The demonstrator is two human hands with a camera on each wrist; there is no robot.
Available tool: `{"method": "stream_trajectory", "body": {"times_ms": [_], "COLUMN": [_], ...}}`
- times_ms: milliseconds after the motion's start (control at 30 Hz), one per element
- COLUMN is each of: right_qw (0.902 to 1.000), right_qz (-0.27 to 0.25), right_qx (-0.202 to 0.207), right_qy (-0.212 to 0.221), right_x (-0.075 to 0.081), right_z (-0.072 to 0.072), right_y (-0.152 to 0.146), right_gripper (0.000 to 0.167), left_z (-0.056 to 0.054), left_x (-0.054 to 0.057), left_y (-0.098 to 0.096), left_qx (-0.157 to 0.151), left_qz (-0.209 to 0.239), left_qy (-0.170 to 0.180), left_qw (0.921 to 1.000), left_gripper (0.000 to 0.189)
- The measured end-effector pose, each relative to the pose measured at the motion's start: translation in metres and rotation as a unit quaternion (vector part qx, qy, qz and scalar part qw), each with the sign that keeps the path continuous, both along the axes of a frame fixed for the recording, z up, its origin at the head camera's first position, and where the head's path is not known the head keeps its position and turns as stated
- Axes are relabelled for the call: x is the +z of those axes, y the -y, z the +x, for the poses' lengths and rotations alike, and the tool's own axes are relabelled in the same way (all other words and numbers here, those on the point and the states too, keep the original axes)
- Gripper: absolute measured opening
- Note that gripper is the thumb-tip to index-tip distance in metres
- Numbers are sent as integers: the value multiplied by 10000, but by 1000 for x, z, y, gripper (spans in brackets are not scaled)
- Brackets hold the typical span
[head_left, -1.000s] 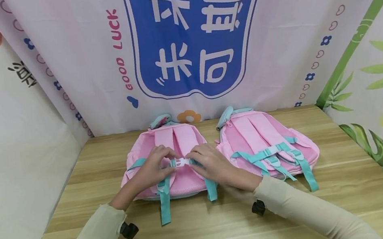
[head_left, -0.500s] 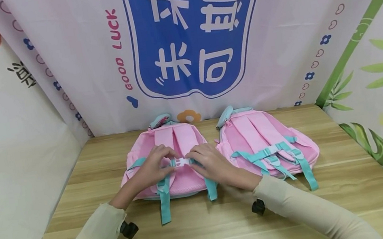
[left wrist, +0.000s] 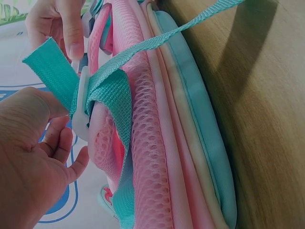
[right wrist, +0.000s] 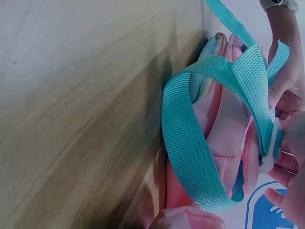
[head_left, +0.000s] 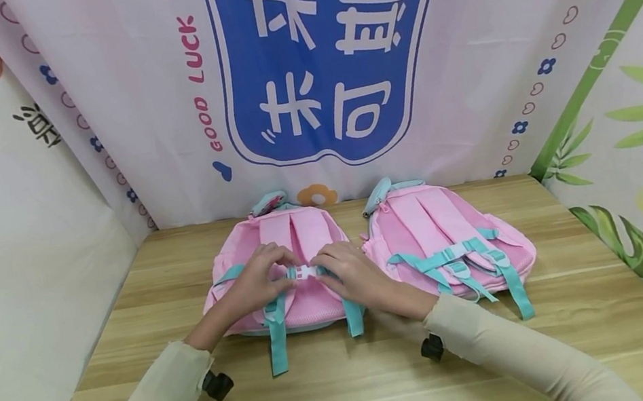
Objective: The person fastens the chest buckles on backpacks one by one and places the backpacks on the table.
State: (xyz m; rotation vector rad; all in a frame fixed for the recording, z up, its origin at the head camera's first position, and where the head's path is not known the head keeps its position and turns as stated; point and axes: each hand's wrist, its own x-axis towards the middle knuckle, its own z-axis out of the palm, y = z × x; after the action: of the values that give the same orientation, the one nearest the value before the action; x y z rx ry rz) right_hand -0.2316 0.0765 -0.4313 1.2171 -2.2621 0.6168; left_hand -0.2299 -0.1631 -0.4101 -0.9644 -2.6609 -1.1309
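A pink backpack [head_left: 324, 306] lies on its front in the head view, its straps facing up. Across those straps runs a white side-release buckle [head_left: 305, 272] on teal webbing, its two halves joined or nearly so. My left hand [head_left: 259, 281] pinches the buckle's left end between thumb and fingers, while my right hand [head_left: 353, 271] pinches the right end. Both wrist views show the fingers from low at the side, where teal webbing [left wrist: 114, 95] and a white strap adjuster [left wrist: 82, 105] partly hide the buckle.
To the right lies a second pink backpack [head_left: 458, 208], its chest buckle [head_left: 458, 251] fastened across the straps. Loose teal strap ends [head_left: 278, 343] hang onto the wooden table [head_left: 349, 395]. A printed cloth [head_left: 161, 113] rises behind the bags.
The two halves of the white buckle have come slightly closer together between my fingers. My right hand has edged a little to the left; the backpacks stay in place.
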Motion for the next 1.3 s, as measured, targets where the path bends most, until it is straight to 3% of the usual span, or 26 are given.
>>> {"method": "stream_trajectory", "body": {"times_ms": [1300], "right_qw": [9995], "right_qz": [-96], "right_qx": [83], "right_qy": [293], "right_x": [3], "right_z": [3], "right_y": [1], "right_gripper": [22], "left_z": [-2], "left_x": [2], "left_y": [-2], "left_qx": [243], "left_qz": [139], "left_qy": [99], "left_qw": [9996], "left_gripper": [26]}}
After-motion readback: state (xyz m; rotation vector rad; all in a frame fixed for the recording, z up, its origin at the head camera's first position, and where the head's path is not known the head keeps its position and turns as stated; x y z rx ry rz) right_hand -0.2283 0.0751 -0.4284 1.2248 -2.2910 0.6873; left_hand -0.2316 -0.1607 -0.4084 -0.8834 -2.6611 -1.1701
